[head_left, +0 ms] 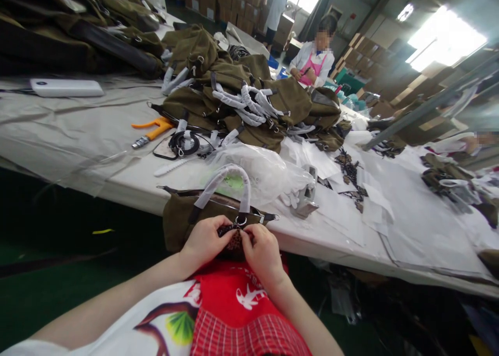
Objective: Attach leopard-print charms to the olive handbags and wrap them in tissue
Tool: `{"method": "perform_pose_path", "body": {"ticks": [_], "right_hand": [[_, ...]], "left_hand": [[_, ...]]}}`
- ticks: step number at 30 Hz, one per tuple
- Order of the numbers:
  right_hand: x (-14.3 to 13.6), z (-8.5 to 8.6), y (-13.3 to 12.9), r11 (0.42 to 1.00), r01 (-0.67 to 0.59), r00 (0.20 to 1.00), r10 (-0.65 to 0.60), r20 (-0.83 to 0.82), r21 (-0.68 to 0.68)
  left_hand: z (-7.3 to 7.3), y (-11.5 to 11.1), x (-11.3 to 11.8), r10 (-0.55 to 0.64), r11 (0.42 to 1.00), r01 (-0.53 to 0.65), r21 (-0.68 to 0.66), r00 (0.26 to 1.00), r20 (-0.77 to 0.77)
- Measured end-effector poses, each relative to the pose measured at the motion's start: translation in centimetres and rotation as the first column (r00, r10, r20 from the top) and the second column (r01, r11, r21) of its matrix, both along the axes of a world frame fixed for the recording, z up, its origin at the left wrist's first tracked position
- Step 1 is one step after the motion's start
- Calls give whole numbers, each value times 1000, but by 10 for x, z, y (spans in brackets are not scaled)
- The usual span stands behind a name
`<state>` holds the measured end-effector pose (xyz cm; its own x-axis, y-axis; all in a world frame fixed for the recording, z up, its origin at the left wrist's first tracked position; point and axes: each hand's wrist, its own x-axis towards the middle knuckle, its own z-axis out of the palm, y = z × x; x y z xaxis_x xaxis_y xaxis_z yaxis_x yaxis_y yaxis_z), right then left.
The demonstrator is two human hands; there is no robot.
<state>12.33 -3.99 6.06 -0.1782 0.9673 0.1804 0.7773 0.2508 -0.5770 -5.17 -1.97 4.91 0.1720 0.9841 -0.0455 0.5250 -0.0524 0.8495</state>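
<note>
An olive-green handbag [175,222] rests against the near table edge, just in front of my body. Its arched handle [246,189] stands up, wrapped in pale protective film. At the handle's base is a metal ring [241,221]. Just below that ring, a small dark leopard-patterned piece [234,241] hangs between my hands. My left hand [206,239] is closed, pinching this piece from the left. My right hand [264,252] pinches it from the right, thumb and forefinger close to the ring. The fingers partly hide how the piece is attached.
Olive bags [241,86] with wrapped handles are heaped across the table. Nearer lie orange-handled pliers [156,129], a clear plastic bag [261,171], a metal tool [306,197] and patterned pieces [351,174]. A white device [66,88] lies left. A co-worker [315,60] is beyond.
</note>
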Motion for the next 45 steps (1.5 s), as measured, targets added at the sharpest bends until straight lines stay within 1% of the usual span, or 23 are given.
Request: {"method": "perform_pose_path", "body": {"ticks": [6,9,11,14,16,17,19,21,24,26,28,31,35,39,40,41,42,43,44,45], "right_hand": [[-2,-11,9,1000,-8,1000,8,27,9],[-2,-9,12,1000,-4,1000,4,27,13],[-1,-6,14,1000,-27,999,27,46,9],[0,-3,18,994,-107,976,110,190,-23],[1,-3,21,991,-126,945,130,301,-33],[1,-3,22,991,-128,934,131,332,-30],[1,-5,22,992,-127,933,123,338,-9],[1,-6,20,992,-127,945,115,306,20],[0,-8,15,990,-133,954,114,278,48],[-1,-9,11,989,-139,952,119,282,54],[-1,-9,9,989,-137,951,115,287,58],[0,-10,6,991,-121,955,99,280,63],[0,-10,3,989,-134,952,114,283,55],[-1,-9,1,989,-140,948,119,296,50],[-1,-9,1,990,-132,951,113,289,48],[-1,-9,1,992,-122,955,105,277,44],[-1,-9,1,993,-115,960,100,261,41],[-1,-9,1,993,-108,966,95,239,40],[-1,-9,1,994,-100,972,89,216,40],[-1,-9,1,995,-92,978,83,192,39]], "left_hand": [[-6,-4,2,-48,997,49,52,999,-18],[-9,-5,2,-50,997,50,66,999,-2],[-11,-5,2,-49,997,49,58,999,13],[-11,-7,2,-44,998,43,51,998,33],[-10,-7,3,-31,998,29,49,998,50],[-10,-7,3,-22,999,19,43,998,66],[-10,-5,3,1,1000,-2,2,992,126],[-11,-1,2,42,996,-26,-85,978,203],[-11,7,2,112,970,-44,-237,953,281],[-11,9,4,159,954,-65,-293,938,309],[-11,10,7,224,944,-116,-309,914,339],[-12,8,11,308,928,-176,-329,858,410],[-9,6,14,371,896,-158,-415,781,503],[-4,6,15,448,872,-155,-465,636,628],[-3,7,15,462,868,-161,-470,610,644],[-3,8,14,466,867,-163,-472,603,648],[-4,9,13,456,870,-158,-467,618,640],[-4,11,10,431,878,-147,-455,655,621],[-5,12,7,389,894,-136,-428,710,587],[-6,14,4,328,916,-125,-382,780,532]]}}
